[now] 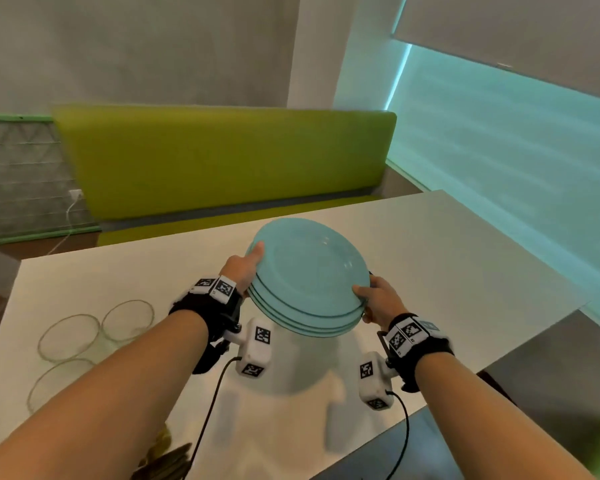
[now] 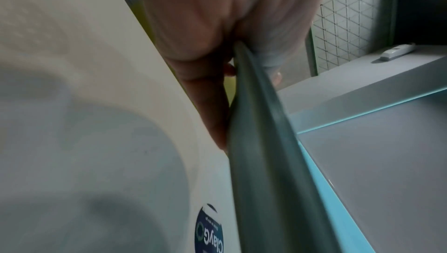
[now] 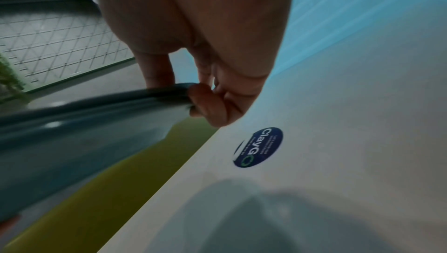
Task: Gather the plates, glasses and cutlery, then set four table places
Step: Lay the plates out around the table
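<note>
Head view: stack of plates (image 1: 309,277) held level above the tabletop (image 1: 447,244) middle, left hand (image 1: 244,268) and right hand (image 1: 378,299) clamping opposite rims, glasses (image 1: 94,334) near the left edge; left wrist view: fingers (image 2: 212,104) curl under the rim; right wrist view: fingers (image 3: 210,104) pinch the rim.

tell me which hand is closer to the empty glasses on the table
Left. The left hand grips the plate stack on the side toward the glasses, which stand lower left; the right hand grips the stack's far side.
</note>
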`<control>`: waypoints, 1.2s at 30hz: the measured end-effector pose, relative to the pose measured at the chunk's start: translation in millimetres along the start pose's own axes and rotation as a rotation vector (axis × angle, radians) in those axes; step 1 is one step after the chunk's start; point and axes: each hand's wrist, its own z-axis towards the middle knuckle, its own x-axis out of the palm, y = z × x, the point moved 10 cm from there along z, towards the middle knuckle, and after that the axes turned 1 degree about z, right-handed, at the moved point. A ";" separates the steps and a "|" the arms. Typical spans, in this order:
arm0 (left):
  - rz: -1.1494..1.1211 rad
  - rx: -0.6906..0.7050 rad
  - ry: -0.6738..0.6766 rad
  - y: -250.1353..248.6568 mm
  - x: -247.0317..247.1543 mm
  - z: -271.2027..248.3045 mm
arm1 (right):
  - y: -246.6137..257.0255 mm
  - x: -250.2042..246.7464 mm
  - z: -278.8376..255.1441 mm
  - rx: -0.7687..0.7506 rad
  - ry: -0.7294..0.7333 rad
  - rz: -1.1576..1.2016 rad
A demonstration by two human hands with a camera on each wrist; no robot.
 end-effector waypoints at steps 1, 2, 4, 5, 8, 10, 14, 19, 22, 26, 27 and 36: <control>0.024 0.005 0.002 4.1 6.6 4.2 | -5.2 -8.1 -0.1 0.010 -0.015 0.020; 0.050 0.018 0.008 8.1 12.8 10.8 | -9.9 -15.3 0.2 0.019 -0.029 0.048; 0.090 0.056 0.024 14.4 25.1 26.9 | -17.7 -30.6 1.5 0.036 -0.059 0.086; 0.104 0.076 0.041 16.5 31.4 32.8 | -20.5 -37.0 2.3 0.041 -0.070 0.099; 0.085 0.087 0.078 20.0 49.0 38.4 | -25.0 -51.6 4.6 0.038 -0.077 0.107; 0.035 0.080 0.105 12.4 61.7 20.6 | -29.6 -60.8 5.7 0.056 -0.086 0.115; -0.056 0.070 0.125 7.2 84.6 8.6 | -36.9 -76.3 8.2 0.096 -0.129 0.130; -0.028 0.072 0.067 18.6 89.0 28.1 | -43.1 -88.5 12.7 0.124 -0.166 0.181; -0.028 0.056 0.033 29.1 86.5 45.2 | -48.3 -91.3 14.8 0.161 -0.189 0.280; -0.030 0.049 -0.077 34.9 68.3 64.0 | -65.9 -109.2 16.4 0.222 -0.287 0.507; -0.004 0.045 -0.109 36.5 61.5 69.4 | -70.5 -116.0 15.0 0.230 -0.319 0.502; 0.078 0.064 -0.305 24.5 21.9 79.9 | -130.8 -160.2 18.0 0.287 -0.458 0.538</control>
